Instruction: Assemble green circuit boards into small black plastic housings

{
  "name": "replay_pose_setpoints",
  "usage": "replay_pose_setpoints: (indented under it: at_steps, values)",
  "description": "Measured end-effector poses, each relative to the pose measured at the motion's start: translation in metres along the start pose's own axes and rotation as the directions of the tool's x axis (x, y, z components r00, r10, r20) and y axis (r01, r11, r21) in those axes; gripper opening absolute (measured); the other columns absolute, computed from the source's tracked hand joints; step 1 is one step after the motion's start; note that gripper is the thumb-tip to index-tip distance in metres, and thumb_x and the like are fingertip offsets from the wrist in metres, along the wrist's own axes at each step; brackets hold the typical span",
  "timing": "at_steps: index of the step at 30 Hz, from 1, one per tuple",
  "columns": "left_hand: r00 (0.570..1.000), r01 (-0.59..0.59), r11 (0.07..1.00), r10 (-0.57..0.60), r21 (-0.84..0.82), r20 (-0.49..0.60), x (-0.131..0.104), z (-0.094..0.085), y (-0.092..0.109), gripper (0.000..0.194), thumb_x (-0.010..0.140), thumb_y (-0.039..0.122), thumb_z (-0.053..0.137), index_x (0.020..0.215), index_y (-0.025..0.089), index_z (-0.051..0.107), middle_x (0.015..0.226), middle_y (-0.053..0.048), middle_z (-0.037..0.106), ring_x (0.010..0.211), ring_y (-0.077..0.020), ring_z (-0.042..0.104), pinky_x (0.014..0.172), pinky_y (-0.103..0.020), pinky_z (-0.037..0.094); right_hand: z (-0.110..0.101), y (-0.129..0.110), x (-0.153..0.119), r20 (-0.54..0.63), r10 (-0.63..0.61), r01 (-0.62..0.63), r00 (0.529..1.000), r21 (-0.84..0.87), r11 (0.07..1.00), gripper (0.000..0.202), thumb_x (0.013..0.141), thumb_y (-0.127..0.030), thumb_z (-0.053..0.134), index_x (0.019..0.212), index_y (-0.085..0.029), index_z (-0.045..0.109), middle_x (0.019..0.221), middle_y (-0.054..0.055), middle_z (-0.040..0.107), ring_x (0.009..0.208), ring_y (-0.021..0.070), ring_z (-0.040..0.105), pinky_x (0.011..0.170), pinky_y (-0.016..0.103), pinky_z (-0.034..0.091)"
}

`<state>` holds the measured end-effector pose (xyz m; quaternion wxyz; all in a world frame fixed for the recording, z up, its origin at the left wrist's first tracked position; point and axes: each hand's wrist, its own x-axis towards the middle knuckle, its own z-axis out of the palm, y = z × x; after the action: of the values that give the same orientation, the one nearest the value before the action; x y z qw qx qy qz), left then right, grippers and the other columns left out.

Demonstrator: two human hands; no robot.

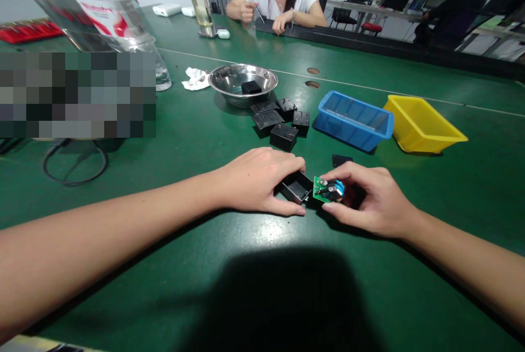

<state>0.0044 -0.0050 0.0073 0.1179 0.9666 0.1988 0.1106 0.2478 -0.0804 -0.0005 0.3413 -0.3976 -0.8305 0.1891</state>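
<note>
A green tabletop (164, 264) carries everything. Well beyond the hands sit a steel bowl (243, 84), a blue tray (355, 120) and a yellow tray (422, 124); closer, just past the left hand, lies a cluster of black housings (279, 119). The left hand (258, 180) grips an open black housing (297, 187) against the tabletop. The right hand (369, 199) pinches a small green circuit board (327, 189) at the housing's open mouth, touching it
</note>
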Motion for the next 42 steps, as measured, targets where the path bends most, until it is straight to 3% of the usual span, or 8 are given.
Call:
replay_pose_setpoints:
  at_steps: [3, 9, 21, 26, 32, 37, 42]
  values:
    - [1.000, -0.027, 1.000, 0.027, -0.003, -0.010, -0.0008, 0.0008, -0.0013, 0.046, 0.084, 0.059, 0.074, 0.104, 0.018, 0.062, 0.091, -0.004, 0.071, 0.081, -0.0207, 0.067, 0.072, -0.028, 0.043, 0.0001, 0.0004, -0.0001, -0.028, 0.017, -0.017, 0.999, 0.010, 1.000, 0.025, 0.084, -0.028, 0.076, 0.105, -0.017, 0.068, 0.063, -0.005, 0.064, 0.047, 0.0077, 0.053, 0.046, 0.018, 0.041]
    - [0.998, -0.058, 0.998, 0.058, -0.015, -0.022, -0.0012, 0.0016, 0.0003, 0.044, 0.083, 0.060, 0.075, 0.098, 0.020, 0.062, 0.084, -0.002, 0.069, 0.076, -0.0195, 0.065, 0.067, -0.027, 0.039, 0.0001, -0.0005, 0.0020, 0.039, 0.029, -0.028, 0.999, -0.019, 0.999, 0.023, 0.083, -0.028, 0.076, 0.102, -0.017, 0.069, 0.064, -0.005, 0.064, 0.048, 0.0072, 0.054, 0.048, 0.018, 0.042]
    - [0.999, -0.041, 0.999, 0.041, -0.010, 0.010, -0.0009, -0.0002, 0.0030, 0.042, 0.084, 0.059, 0.072, 0.081, 0.021, 0.054, 0.071, 0.000, 0.059, 0.066, -0.0181, 0.058, 0.062, -0.028, 0.036, -0.0001, -0.0028, 0.0006, -0.060, 0.122, -0.118, 0.991, 0.053, 0.992, 0.017, 0.076, -0.021, 0.073, 0.090, -0.019, 0.063, 0.053, -0.009, 0.055, 0.040, 0.0065, 0.047, 0.040, 0.017, 0.035]
    - [1.000, 0.014, 0.998, -0.013, -0.060, 0.005, -0.0019, -0.0021, 0.0058, 0.031, 0.086, 0.042, 0.069, 0.106, 0.021, 0.060, 0.071, 0.003, 0.064, 0.067, -0.0179, 0.063, 0.068, -0.028, 0.042, -0.0003, -0.0023, 0.0011, -0.028, 0.119, -0.116, 0.992, 0.093, 0.989, 0.020, 0.076, -0.022, 0.075, 0.091, -0.019, 0.063, 0.053, -0.009, 0.056, 0.040, 0.0070, 0.048, 0.040, 0.018, 0.035]
    - [0.999, 0.032, 0.996, -0.031, -0.084, 0.015, -0.0030, -0.0043, 0.0062, 0.056, 0.083, 0.036, 0.068, 0.134, 0.021, 0.050, 0.073, 0.004, 0.068, 0.068, -0.0190, 0.067, 0.066, -0.027, 0.045, -0.0010, -0.0005, 0.0003, -0.026, 0.071, -0.068, 0.997, 0.077, 0.995, 0.021, 0.080, -0.026, 0.076, 0.096, -0.019, 0.065, 0.054, -0.008, 0.058, 0.041, 0.0072, 0.049, 0.041, 0.019, 0.035]
    - [0.998, 0.064, 0.996, -0.063, -0.069, 0.009, -0.0043, -0.0032, 0.0061, 0.067, 0.084, 0.043, 0.068, 0.143, 0.020, 0.046, 0.072, 0.003, 0.067, 0.066, -0.0188, 0.067, 0.063, -0.026, 0.043, -0.0013, -0.0002, 0.0002, 0.020, 0.047, -0.048, 0.999, 0.046, 0.998, 0.022, 0.080, -0.028, 0.077, 0.097, -0.019, 0.067, 0.059, -0.006, 0.062, 0.044, 0.0079, 0.052, 0.044, 0.019, 0.039]
    - [1.000, 0.011, 0.997, -0.009, -0.077, 0.023, -0.0055, -0.0020, 0.0041, 0.073, 0.084, 0.056, 0.071, 0.144, 0.020, 0.049, 0.066, 0.005, 0.064, 0.065, -0.0182, 0.065, 0.063, -0.026, 0.041, -0.0005, -0.0016, 0.0015, 0.031, 0.083, -0.083, 0.996, 0.024, 0.996, 0.021, 0.080, -0.027, 0.076, 0.097, -0.018, 0.067, 0.059, -0.006, 0.061, 0.044, 0.0073, 0.051, 0.044, 0.018, 0.039]
